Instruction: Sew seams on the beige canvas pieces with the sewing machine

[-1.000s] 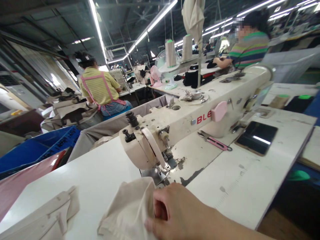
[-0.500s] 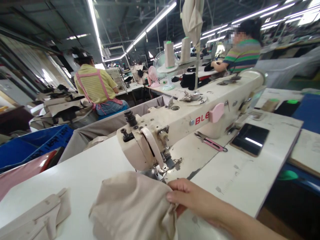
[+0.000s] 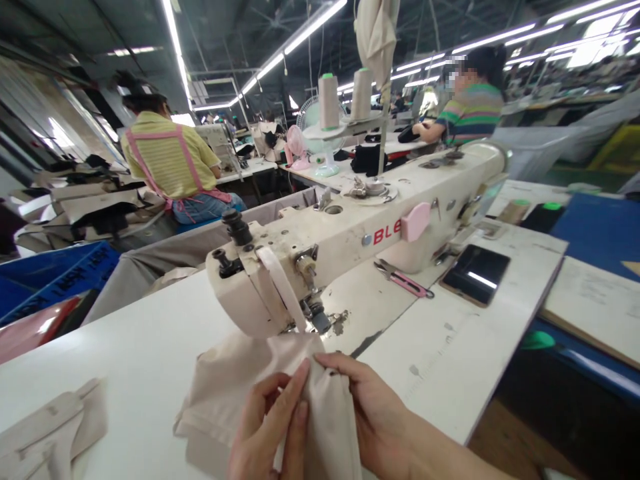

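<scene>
Since half a second ago the left hand [image 3: 267, 427] has come in; both it and the right hand [image 3: 367, 410] now pinch the beige fabric piece [image 3: 250, 387], which lies on the white table [image 3: 150, 340] right before the sewing machine [image 3: 325, 260] head. Best keep the fold edge flat and aligned. Nearby: pink-handled snips [image 3: 404, 279], phone [image 3: 475, 273], more cut pieces [image 3: 50, 427] at left. Nothing blocks.

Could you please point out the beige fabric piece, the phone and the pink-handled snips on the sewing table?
beige fabric piece [image 3: 225, 387], head view, flat left part.
phone [image 3: 475, 275], head view, screen centre.
pink-handled snips [image 3: 407, 284], head view, pink handle.
</scene>
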{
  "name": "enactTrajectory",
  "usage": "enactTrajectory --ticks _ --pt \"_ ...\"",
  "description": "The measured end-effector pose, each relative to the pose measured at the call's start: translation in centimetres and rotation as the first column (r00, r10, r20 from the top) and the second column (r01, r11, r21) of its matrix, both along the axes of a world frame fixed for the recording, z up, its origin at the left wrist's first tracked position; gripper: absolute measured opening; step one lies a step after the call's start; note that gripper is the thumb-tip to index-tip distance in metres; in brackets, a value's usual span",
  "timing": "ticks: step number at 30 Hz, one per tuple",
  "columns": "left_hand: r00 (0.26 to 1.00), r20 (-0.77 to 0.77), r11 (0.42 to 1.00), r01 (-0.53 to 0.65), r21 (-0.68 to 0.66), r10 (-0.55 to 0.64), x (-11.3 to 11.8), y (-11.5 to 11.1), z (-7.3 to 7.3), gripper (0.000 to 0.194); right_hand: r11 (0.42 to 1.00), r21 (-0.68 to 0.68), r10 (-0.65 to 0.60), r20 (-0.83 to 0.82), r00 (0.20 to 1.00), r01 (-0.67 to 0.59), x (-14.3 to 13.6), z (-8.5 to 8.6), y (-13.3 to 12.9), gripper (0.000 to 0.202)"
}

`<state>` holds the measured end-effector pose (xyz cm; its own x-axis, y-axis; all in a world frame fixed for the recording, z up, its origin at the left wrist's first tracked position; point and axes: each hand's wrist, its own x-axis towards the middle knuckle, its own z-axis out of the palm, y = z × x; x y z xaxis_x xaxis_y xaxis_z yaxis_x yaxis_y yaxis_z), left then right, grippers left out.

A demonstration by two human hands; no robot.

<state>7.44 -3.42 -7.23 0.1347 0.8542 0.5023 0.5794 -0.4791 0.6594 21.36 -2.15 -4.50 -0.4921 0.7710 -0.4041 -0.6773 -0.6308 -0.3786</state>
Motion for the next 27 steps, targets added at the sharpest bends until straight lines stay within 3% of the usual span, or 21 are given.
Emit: enactTrajectory --ticks 3,6,16,22,24,27 --pt "0.997 -0.054 0.992 0.041 -0.116 -0.048 0.2 0.1 1.2 0.034 0.988 -0.127 0.075 -0.119 0.990 -0.090 0.3 0.3 0.7 0.042" --pt "0.997 -0.074 0.988 0.027 -0.149 -0.038 0.2 -0.1 1.9 0.034 0.971 -0.196 0.103 -0.188 0.977 -0.140 0.1 0.4 1.3 0.042" --pt "1.000 -0.028 0.992 -0.011 -0.128 0.008 0.9 -0.5 1.9 0.031 0.963 -0.246 0.070 -0.175 0.982 -0.112 -0.3 0.1 1.4 0.037" --pt "0.999 -0.038 0.991 -0.036 -0.132 0.031 0.7 -0.5 2.0 0.031 0.976 -0.210 0.029 -0.119 0.992 -0.053 -0.7 0.3 1.3 0.037" --pt "0.998 -0.061 0.999 -0.029 -0.034 0.027 0.4 -0.8 2.0 0.032 0.985 -0.169 0.011 -0.077 0.997 -0.023 -0.8 0.0 0.6 0.040" --pt "0.995 -0.093 0.989 -0.027 0.145 0.041 -0.3 -1.5 2.0 0.033 0.990 0.124 -0.083 0.155 0.984 0.064 -0.9 -0.5 -1.1 0.047"
